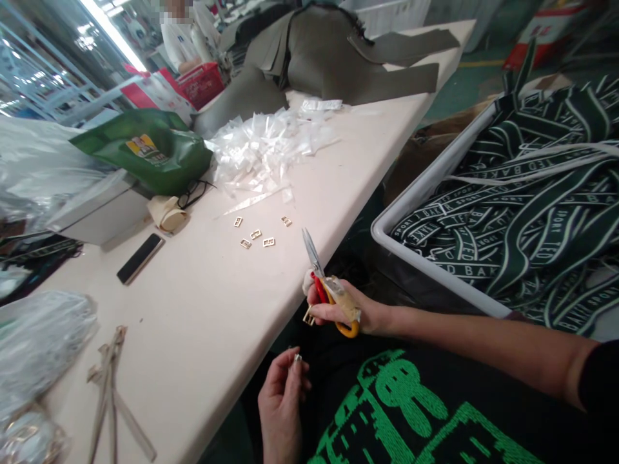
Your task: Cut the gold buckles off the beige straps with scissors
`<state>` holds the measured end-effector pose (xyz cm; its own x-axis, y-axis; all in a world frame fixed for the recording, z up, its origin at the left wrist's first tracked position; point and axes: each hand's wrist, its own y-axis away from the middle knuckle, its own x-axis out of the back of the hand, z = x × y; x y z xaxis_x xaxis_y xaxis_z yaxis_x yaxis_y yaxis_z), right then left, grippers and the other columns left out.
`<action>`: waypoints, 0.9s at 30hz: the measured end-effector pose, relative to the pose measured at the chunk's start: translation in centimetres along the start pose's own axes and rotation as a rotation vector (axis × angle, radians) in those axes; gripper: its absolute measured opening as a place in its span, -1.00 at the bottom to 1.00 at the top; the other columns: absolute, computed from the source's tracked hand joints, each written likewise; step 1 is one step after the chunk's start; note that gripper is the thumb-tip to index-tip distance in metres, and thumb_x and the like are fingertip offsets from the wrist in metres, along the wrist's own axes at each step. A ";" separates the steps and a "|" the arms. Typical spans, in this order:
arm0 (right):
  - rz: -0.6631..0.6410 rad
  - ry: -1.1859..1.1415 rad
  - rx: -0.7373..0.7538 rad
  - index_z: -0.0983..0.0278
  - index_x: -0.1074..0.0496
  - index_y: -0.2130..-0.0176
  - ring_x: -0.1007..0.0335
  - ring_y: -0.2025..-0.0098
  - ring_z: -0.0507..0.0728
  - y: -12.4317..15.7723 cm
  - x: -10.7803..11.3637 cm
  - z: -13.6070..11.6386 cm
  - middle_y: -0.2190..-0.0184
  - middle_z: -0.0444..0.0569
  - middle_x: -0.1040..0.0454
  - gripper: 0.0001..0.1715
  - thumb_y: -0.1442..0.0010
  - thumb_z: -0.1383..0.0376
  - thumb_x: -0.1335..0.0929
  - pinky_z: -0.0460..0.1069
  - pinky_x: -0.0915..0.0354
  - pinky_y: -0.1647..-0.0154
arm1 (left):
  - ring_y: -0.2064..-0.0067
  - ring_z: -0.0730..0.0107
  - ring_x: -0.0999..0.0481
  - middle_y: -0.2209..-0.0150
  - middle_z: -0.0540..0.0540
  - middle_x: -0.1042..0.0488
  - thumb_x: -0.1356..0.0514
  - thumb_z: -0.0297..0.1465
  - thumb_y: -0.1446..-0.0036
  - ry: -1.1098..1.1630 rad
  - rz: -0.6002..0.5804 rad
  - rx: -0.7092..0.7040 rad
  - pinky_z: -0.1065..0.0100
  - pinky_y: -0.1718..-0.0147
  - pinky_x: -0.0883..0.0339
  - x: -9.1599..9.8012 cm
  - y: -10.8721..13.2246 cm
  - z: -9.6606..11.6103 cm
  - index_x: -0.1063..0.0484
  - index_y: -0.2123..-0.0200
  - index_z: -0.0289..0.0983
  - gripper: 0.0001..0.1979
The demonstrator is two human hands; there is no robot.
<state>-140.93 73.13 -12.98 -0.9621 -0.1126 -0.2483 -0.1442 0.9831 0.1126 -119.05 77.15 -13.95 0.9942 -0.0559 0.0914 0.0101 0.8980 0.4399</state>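
My right hand (355, 308), beside the table edge, is closed around scissors (314, 256) with red and yellow handles, blades pointing up toward the table. A small gold buckle (308, 316) is also held at its fingers and thumb. Lower down, in front of my dark clothing, my left hand (284, 403) pinches a small shiny metal piece (298, 357) between thumb and forefinger; its kind is too small to make out. Several gold buckles (255, 234) lie loose on the white table (213, 309), just beyond the scissor tips.
Clear plastic bags (265, 145) are heaped behind the buckles. A phone (140, 259), a green pouch (149, 151) and beige strips (110, 393) lie leftward. At right stands a white bin (387, 225) of lettered green webbing (527, 225). Another person (186, 42) is behind the table.
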 end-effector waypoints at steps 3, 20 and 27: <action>0.065 0.291 0.142 0.29 -0.30 0.31 -0.39 0.38 0.06 -3.0 1.8 -1.5 0.41 -0.09 -0.42 -0.74 -0.17 0.16 -0.38 -0.04 -0.32 0.33 | 0.53 0.52 -0.39 0.46 -0.08 -0.56 -0.47 0.00 0.12 0.037 -0.012 0.017 0.51 0.55 -0.22 -0.9 -0.2 -0.5 -0.62 0.19 -0.30 -0.45; 0.308 0.594 0.458 0.29 -0.39 0.20 -0.42 0.28 0.10 -10.4 6.1 -5.2 0.31 -0.07 -0.50 -0.77 -0.21 0.18 -0.38 -0.01 -0.33 0.22 | 0.38 0.50 -0.58 0.36 -0.01 -0.61 -0.59 -0.19 0.32 0.319 0.029 -0.018 0.56 0.36 -0.47 0.3 -2.8 4.2 -0.59 0.35 -0.23 -0.55; 0.613 0.304 0.514 0.25 -0.37 0.19 -0.49 0.33 0.06 -1.0 9.7 -4.9 0.24 -0.07 -0.52 -0.76 -0.18 0.19 -0.42 0.02 -0.46 0.22 | 0.24 0.49 -0.63 0.30 0.03 -0.62 -0.47 -0.33 0.02 0.433 -0.135 -0.423 0.45 0.12 -0.54 -7.2 -5.7 13.7 -0.55 0.33 -0.21 -0.79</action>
<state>-151.25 70.32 -10.81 -0.8665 0.4991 -0.0094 0.4745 0.8176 -0.3262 -127.74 66.48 -4.86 0.9335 -0.0782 -0.3501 0.0916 0.9956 0.0220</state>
